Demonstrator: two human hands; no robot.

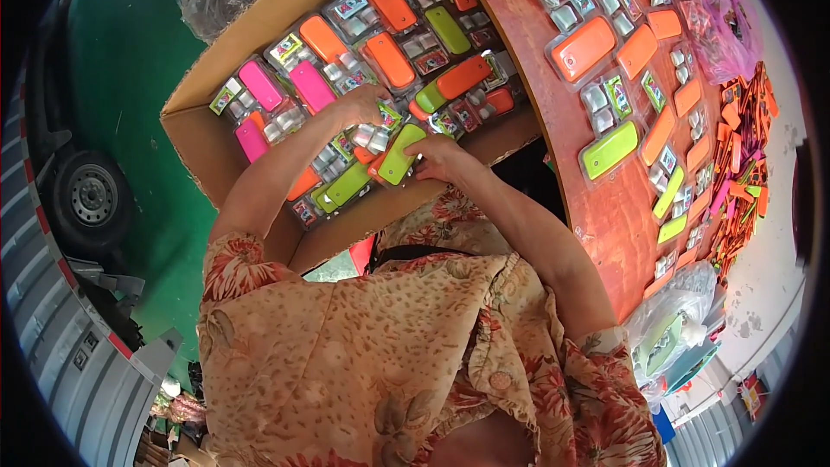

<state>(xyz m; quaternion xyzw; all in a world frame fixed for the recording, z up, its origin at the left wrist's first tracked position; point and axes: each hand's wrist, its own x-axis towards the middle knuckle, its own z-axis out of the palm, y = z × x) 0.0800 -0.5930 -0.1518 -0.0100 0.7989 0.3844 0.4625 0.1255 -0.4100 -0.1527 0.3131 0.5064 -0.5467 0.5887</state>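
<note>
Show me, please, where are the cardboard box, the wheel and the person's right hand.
Cardboard box (pixel 206 149): head view, inner side of its left wall.
Wheel (pixel 92 195): head view, metal hub.
Right hand (pixel 443 158): head view, back of the hand.

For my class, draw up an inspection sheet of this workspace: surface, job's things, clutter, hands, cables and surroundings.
Surface: reddish-brown wooden table, bearing rows of clear plastic packages with orange or green rounded pieces.
Job's things: open brown cardboard box of similar packages in orange, pink and green; one lime-green oblong package in hand.
Clutter: heap of loose orange, pink and green pieces beside a translucent pink plastic bag.
Hands: right hand grips the lime-green package's edge; left hand over the box's packages, its hold unclear.
Cables: nothing seen.
Surroundings: green floor, black-tyred wheel, grey corrugated metal.
</note>
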